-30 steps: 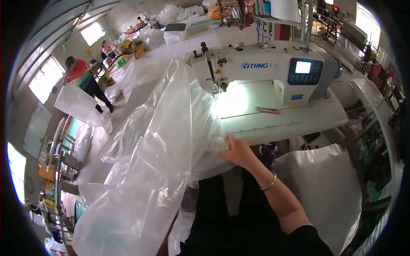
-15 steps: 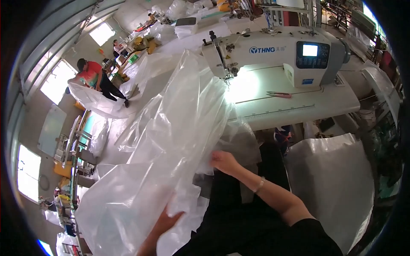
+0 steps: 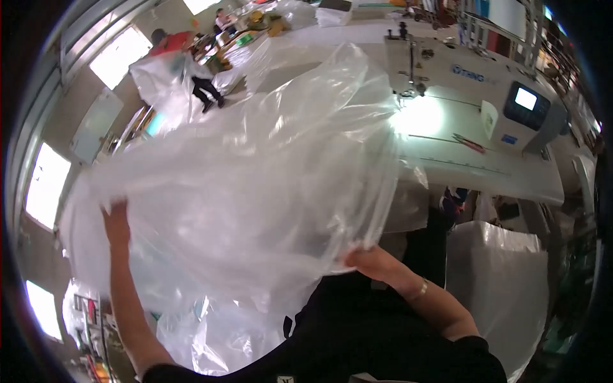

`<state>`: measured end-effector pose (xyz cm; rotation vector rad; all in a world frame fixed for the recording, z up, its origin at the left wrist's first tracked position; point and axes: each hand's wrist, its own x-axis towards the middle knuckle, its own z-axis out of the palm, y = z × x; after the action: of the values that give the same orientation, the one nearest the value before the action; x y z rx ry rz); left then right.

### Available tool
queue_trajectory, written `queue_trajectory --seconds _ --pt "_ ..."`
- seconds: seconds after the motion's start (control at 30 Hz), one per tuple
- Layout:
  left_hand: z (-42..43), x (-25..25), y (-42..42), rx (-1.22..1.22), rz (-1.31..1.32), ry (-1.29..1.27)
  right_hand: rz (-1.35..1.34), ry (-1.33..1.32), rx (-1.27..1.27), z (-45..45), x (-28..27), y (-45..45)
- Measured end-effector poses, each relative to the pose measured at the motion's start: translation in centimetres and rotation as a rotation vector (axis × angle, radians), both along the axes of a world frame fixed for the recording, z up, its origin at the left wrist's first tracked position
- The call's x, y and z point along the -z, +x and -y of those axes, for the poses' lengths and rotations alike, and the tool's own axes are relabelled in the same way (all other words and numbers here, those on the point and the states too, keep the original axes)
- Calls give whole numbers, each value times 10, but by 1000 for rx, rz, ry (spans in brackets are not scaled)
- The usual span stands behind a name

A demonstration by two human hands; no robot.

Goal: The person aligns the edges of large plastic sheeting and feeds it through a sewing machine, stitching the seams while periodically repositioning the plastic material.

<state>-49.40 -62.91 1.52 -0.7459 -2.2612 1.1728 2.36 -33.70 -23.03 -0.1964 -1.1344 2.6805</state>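
Note:
A large sheet of translucent plastic (image 3: 255,172) billows across the middle of the view, its far right side reaching the needle area of the sewing machine (image 3: 498,89). My right hand (image 3: 372,262) is closed on its near edge, just above my lap. Far out to the left, my left hand (image 3: 116,220) is raised against the plastic; motion smears its fingers, so their grip is unclear. Bright light from the machine head falls on the white sewing table (image 3: 472,167). Red-handled thread snips (image 3: 469,143) lie on that table, apart from both hands.
More plastic (image 3: 223,338) hangs below the sheet at lower left. A stack of plastic sheets (image 3: 495,274) drapes at my right. Across the room a person in red (image 3: 172,43) holds another plastic sheet, and another person (image 3: 225,20) sits farther back.
My left hand has swung up and outward to the left, and the plastic has spread wide and lifted. My right hand keeps near the edge. The camera view has shifted, moving the machine rightward.

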Motion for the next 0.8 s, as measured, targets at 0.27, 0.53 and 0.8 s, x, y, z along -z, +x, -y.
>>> queue_trajectory --seconds 0.27,0.53,0.8 --pt "-127 -30 118 692 996 1287 -236 1109 102 7 -66 -1" --pt "-54 120 319 938 837 767 -456 1150 229 -13 -157 -60" --pt "11 159 173 502 823 1676 -583 928 321 -1 -146 -79"
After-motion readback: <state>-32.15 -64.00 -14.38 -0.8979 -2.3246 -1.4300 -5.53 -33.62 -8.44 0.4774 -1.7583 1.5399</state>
